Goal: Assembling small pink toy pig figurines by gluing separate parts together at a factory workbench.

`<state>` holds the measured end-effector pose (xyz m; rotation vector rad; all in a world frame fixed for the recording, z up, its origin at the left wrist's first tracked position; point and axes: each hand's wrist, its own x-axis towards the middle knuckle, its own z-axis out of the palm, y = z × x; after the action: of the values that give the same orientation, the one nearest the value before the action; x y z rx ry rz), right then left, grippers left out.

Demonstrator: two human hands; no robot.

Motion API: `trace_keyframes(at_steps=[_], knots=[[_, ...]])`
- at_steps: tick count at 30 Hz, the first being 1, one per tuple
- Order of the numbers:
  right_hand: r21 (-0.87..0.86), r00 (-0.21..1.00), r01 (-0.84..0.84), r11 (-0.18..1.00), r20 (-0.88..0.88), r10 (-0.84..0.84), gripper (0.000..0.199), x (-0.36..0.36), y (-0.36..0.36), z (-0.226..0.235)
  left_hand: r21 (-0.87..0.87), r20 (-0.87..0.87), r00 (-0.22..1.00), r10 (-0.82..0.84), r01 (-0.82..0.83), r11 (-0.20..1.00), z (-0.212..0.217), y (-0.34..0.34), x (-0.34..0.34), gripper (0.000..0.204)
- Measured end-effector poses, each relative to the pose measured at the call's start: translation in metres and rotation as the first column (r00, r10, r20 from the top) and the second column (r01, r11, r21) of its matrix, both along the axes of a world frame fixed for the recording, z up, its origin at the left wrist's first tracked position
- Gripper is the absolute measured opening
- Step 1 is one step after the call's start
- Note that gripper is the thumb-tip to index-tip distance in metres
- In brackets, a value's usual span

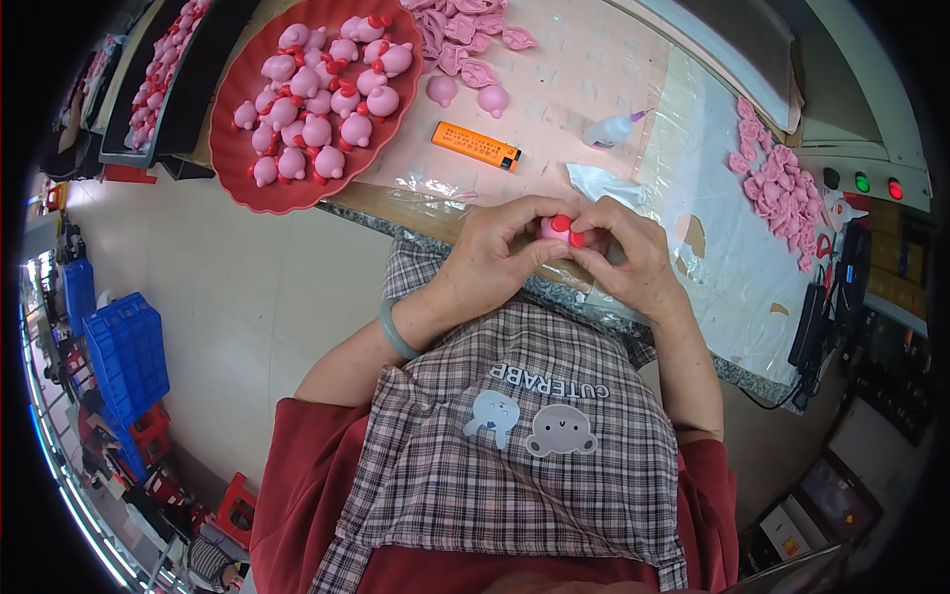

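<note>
Beyond a plaid apron (534,495), L hand (505,241) & R hand (630,254) both pinch 1 pink-and-red toy (550,231) thumb-to-finger, over the bench's (584,49) near edge. Toy looks light, smooth, prob. slightly soft; best held by its round pink body, I'd say, as red bits may be fragile. Past it: 1 white scrap (602,184), 1 orange lighter (473,146), 1 bottle (610,131), 2 pink balls (441,91), 1 red dish (287,200) w/ approx. 30 similar toys (317,132), too crowded for exact count, & 2 heaps (782,198) of pink pieces, uncountable.
</note>
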<state>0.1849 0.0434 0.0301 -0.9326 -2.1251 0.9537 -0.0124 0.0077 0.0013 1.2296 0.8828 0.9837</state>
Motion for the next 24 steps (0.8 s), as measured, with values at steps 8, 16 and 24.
trace_keyframes(at_steps=[8,16,24], knots=[[0.034,1.0,-0.016,0.999,0.026,0.015,0.027,0.0,0.001,-0.002,-0.012,-0.009,1.0,-0.012,0.012,1.0,0.001,-0.001,0.0,0.027],[0.098,1.0,-0.008,0.995,0.028,0.005,0.027,-0.002,0.0,-0.005,-0.007,0.009,1.0,-0.017,0.017,1.0,-0.003,-0.002,0.001,0.027],[0.16,0.999,0.021,0.987,-0.031,-0.016,0.031,-0.003,-0.003,-0.01,0.017,0.12,0.989,0.088,-0.09,0.996,-0.006,-0.002,0.006,0.026]])
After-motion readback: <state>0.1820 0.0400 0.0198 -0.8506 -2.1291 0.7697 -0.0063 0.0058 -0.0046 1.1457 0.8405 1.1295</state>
